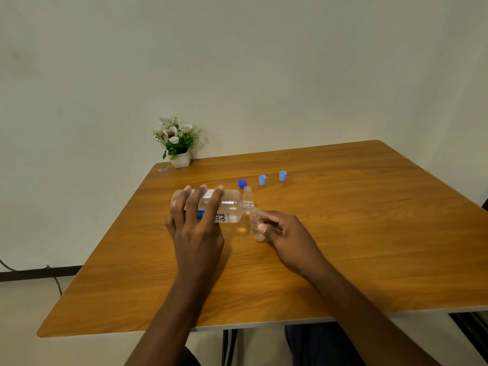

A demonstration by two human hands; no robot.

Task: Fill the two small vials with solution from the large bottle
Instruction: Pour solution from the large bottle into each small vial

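Note:
My left hand [196, 223] grips the large clear bottle [229, 206], which is tipped on its side above the table with its open neck pointing right. That neck meets the mouth of a small clear vial [255, 223], held by my right hand [285, 236] just above the tabletop. A second small vial [247, 194] stands uncapped right behind the bottle's neck. A dark blue cap [242, 183] and two light blue caps [262, 179] [282, 175] lie in a row behind them.
The wooden table [343, 233] stands against a pale wall. A white pot of artificial flowers [177, 143] sits at the far left corner, with a small clear wrapper [163, 169] beside it. A cable runs along the floor at left.

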